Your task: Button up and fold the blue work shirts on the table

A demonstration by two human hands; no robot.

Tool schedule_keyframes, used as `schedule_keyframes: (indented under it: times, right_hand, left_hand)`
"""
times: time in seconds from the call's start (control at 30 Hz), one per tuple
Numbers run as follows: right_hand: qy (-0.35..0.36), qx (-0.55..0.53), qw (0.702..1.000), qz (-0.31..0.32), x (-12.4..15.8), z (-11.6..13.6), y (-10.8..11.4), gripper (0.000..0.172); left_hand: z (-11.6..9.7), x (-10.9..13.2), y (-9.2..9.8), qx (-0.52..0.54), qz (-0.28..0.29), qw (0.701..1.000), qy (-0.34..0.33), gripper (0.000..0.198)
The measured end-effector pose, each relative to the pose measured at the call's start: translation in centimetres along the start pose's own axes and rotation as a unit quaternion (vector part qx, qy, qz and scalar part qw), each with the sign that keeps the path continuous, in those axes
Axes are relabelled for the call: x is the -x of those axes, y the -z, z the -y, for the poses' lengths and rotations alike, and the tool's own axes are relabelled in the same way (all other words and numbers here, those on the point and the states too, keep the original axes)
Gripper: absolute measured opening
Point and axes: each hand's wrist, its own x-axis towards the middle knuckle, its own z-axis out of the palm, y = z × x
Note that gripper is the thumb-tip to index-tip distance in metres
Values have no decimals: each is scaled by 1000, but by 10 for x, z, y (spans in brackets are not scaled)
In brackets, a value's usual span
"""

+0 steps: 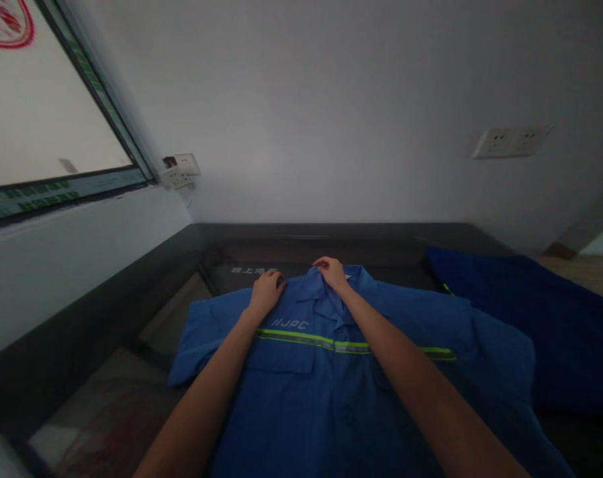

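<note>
A blue short-sleeved work shirt point(286, 398) lies spread front up on a dark glossy table, collar towards the wall. It has a yellow-green and grey stripe across the chest, a flap pocket and the white letters NJPC. My right hand point(332, 272) pinches the shirt's collar point(311, 285) between thumb and fingers. To its left, my left hand point(267, 291) rests on the shoulder edge, its fingers bent forward and the thumb a little apart. Both forearms cross over the shirt and hide parts of its front.
Dark blue folded cloth point(554, 318) lies on the table's right side. The dark table point(331, 232) meets a pale wall with a double socket point(511, 142). More sockets point(182, 169) sit in the left corner beside a window frame point(72, 186). The tabletop reflects the window.
</note>
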Motion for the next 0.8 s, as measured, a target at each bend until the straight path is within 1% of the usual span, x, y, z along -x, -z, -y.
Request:
schedule_keyframes:
  times: [0.1,0.23,0.3,0.47,0.57,0.73,0.8]
  right_hand:
    - [4,-9,1000,-4,1,-2,-1,26]
    - [12,-1,1000,-2,2,-3,-2,28]
    - [16,12,1000,1,3,-2,-3,29]
    - [33,63,997,18,7,1,-6,30]
    - [44,91,994,27,9,3,-7,32]
    - [64,119,990,42,9,0,-8,33]
    - [73,127,988,46,9,-2,-8,32]
  left_hand:
    - [7,0,-5,-10,-2,1000,3,19]
    - [6,0,-9,-26,-45,998,28,22]
    - [5,1,-10,-32,-57,997,30,22]
    - [8,3,-12,-24,-52,998,16,22]
    - [15,3,-14,-10,-39,999,6,27]
    - [29,8,-17,-29,18,998,-45,41]
    - [31,11,-17,-36,41,997,-49,46]
